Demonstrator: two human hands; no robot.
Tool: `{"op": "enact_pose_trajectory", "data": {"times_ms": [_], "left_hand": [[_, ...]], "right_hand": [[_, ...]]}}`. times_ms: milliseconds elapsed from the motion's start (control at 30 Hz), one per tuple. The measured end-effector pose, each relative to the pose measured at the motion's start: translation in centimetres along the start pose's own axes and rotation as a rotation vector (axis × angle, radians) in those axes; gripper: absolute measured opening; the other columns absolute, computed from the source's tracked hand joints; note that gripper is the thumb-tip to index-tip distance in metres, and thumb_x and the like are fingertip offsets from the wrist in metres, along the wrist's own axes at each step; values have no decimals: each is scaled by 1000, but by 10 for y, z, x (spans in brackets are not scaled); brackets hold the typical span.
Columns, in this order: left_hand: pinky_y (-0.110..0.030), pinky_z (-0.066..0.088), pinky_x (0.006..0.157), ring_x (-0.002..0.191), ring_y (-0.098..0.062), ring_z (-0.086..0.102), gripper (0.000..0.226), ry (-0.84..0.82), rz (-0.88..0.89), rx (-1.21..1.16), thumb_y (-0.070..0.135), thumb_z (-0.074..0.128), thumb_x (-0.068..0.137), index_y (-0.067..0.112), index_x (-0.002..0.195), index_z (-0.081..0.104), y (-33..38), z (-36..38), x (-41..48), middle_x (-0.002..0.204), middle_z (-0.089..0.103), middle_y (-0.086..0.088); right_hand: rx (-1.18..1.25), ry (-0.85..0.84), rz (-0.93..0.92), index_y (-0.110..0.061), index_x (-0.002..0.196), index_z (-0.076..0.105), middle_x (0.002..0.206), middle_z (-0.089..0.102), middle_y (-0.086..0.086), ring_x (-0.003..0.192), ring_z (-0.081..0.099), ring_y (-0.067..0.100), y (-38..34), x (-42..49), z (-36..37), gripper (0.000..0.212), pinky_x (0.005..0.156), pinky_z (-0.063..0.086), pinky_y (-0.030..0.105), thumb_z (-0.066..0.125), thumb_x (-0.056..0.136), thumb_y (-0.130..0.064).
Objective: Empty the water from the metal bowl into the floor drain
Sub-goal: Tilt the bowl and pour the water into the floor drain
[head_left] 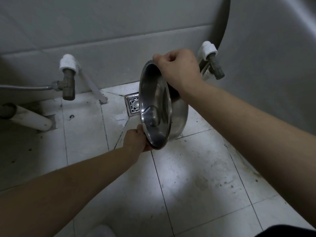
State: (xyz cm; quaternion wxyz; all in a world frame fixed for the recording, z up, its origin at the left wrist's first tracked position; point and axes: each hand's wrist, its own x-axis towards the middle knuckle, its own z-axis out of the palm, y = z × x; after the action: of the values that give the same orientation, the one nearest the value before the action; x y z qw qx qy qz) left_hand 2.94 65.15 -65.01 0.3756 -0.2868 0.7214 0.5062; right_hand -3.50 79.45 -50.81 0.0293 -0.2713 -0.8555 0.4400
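Gripping the metal bowl at centre frame, tipped almost on edge, open side facing left. Right hand clamped on the top rim, fingers curled shut around it; left hand pinching the bottom rim, fingers closed on the metal. Floor drain just left of and behind the bowl, partly hidden. Valve at left, second valve upper right, against the grey wall tiles.

No writing, label, brand, number or sign can be read anywhere in the view (the metal surfaces, pipe fittings, wall and floor tiles all appear plain and unmarked at this resolution).
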Motion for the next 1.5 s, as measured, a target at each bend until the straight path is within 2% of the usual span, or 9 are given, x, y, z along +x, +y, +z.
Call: {"op": "enact_pose_trajectory", "data": {"times_ms": [67,200,500,633,833,967,1267,1433,1500], "left_hand": [[-50,60,84,88,-40,74,49,-7,11,30,33,29,109,-5,111,60,0,1,-1,97,73,-27],[-37,64,59,64,-30,72,51,23,-23,11,36,31,109,-3,103,64,-1,1,1,79,73,-20],[-46,62,78,82,-37,75,46,-15,46,44,32,35,108,-4,105,62,-5,1,1,94,74,-25],[-26,58,50,64,-24,70,37,-49,99,-58,32,42,106,5,84,57,-9,-1,-2,82,68,-14],[-27,57,47,47,-15,70,39,-41,87,-68,32,41,106,7,82,58,-10,0,-1,75,68,-12],[-39,64,59,60,-29,73,45,15,14,-19,32,38,108,-4,99,64,-7,2,3,75,72,-17],[-25,55,41,40,-14,67,42,19,47,-54,33,41,106,4,82,60,-10,3,1,70,68,-13],[-45,64,71,64,-32,74,48,34,-14,-37,35,37,107,-3,96,66,-6,4,7,75,73,-20],[-39,63,65,66,-27,75,44,5,39,-12,33,39,107,0,92,63,-9,3,6,81,72,-19]], "right_hand": [[-8,0,3,-7,80,75,75,72,7,83,70,28,-1,0,0,41,86,58,43,66,92,-45],[-10,1,0,-8,80,75,80,75,9,83,70,28,-1,0,0,40,87,58,43,66,92,-46],[-18,-19,-4,-11,78,74,80,75,8,85,71,28,-4,-3,-2,38,89,58,44,66,92,-45],[-21,-36,-3,-14,80,75,87,76,3,90,72,25,-6,-5,-1,36,92,57,46,65,93,-47],[-13,-27,-11,-9,86,77,85,77,7,84,71,25,-6,-6,0,39,88,58,45,65,93,-46],[-12,-21,-20,-6,85,76,83,76,11,82,71,27,-6,-6,1,42,87,59,45,65,92,-46],[-23,-7,-28,-6,85,76,80,75,10,80,70,26,-6,-7,2,43,85,58,43,65,91,-47],[-28,-9,-31,-7,84,77,78,75,8,81,70,25,-8,-7,2,42,86,58,43,65,91,-47],[-28,-12,-30,-8,83,77,77,75,7,81,70,24,-8,-7,2,41,87,58,43,65,91,-47]]}}
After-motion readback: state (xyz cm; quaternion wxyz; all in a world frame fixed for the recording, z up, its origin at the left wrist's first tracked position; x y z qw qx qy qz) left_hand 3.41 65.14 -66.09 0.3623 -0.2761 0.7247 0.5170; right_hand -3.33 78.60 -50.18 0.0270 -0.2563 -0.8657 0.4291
